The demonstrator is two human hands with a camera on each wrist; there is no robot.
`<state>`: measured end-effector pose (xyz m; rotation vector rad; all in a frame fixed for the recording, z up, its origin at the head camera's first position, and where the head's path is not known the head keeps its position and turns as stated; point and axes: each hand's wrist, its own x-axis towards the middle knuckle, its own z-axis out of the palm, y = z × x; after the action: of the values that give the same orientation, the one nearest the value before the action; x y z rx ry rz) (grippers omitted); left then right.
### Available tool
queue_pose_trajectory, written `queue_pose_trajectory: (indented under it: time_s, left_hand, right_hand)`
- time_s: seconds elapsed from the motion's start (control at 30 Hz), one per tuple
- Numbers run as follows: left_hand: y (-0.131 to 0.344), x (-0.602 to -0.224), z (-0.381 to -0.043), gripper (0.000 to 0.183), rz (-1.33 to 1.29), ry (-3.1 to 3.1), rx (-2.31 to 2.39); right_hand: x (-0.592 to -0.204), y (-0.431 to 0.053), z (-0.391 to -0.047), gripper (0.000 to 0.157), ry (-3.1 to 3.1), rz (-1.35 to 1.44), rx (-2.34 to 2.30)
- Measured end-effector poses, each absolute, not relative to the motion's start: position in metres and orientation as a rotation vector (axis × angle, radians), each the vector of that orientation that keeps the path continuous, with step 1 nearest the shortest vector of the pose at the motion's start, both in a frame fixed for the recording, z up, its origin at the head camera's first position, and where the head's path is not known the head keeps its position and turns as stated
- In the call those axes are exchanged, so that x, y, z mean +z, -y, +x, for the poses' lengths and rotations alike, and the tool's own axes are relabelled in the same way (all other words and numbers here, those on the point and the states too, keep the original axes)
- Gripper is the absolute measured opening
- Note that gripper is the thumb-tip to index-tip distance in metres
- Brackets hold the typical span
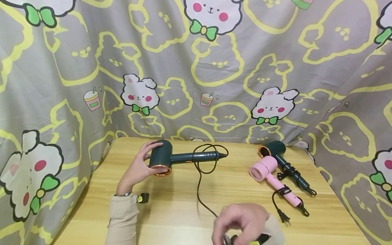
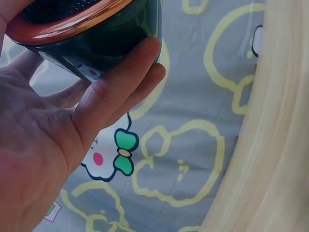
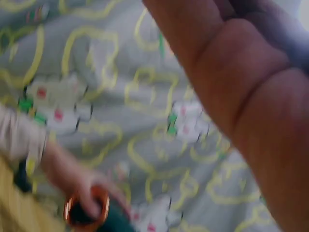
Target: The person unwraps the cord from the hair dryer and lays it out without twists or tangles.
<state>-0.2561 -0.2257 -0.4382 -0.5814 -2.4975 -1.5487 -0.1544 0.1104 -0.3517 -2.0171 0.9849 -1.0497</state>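
My left hand [image 1: 137, 169] grips a dark green hair dryer [image 1: 161, 156] by its barrel, thumb at the copper rim and fingers over the opposite end. The handle points right across the table. A black power cord [image 1: 199, 187] loops round the handle and runs down to my right hand [image 1: 240, 223], which is blurred, low in the head view, with its fingers curled on the cord's lower part. A small dark piece shows between those fingers. In the left wrist view, fingers [image 2: 120, 77] press along the barrel [image 2: 111, 53]. The right wrist view shows mostly the bare palm [image 3: 251, 96].
A pink hair dryer [image 1: 264, 168] and a second dark green hair dryer [image 1: 276, 148] lie on the table's right side, cords wrapped on their handles. The pink one's plug [image 1: 283, 217] rests on the wooden tabletop [image 1: 316, 223]. A patterned curtain [image 1: 181, 65] hangs behind and at both sides.
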Motion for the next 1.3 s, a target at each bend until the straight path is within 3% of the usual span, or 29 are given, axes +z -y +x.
queue_pose_trajectory:
  time_s: [0.1,0.2,0.43,0.7,1.3]
  left_hand:
    - [0.229,-0.438,-0.255,0.086,-0.582,2.479,-1.574]
    - [0.231,-0.438,-0.254,0.086,-0.596,2.457,-1.584]
    - [0.234,-0.431,-0.25,0.085,-0.608,2.42,-1.635]
    - [0.237,-0.425,-0.246,0.087,-0.653,2.349,-1.731]
    - [0.247,-0.426,-0.243,0.087,-0.759,2.328,-1.784]
  right_hand:
    - [-0.384,-0.116,-0.166,0.044,-1.191,-1.662,-1.227]
    - [-0.41,-0.116,-0.178,0.045,-1.26,-1.332,-1.41]
    - [-0.439,-0.111,-0.204,0.046,-1.516,-0.969,-1.558]
    - [-0.456,-0.116,-0.222,0.063,-1.583,-0.687,-1.666]
    - [-0.471,-0.161,-0.247,0.055,-1.768,-0.455,-1.793]
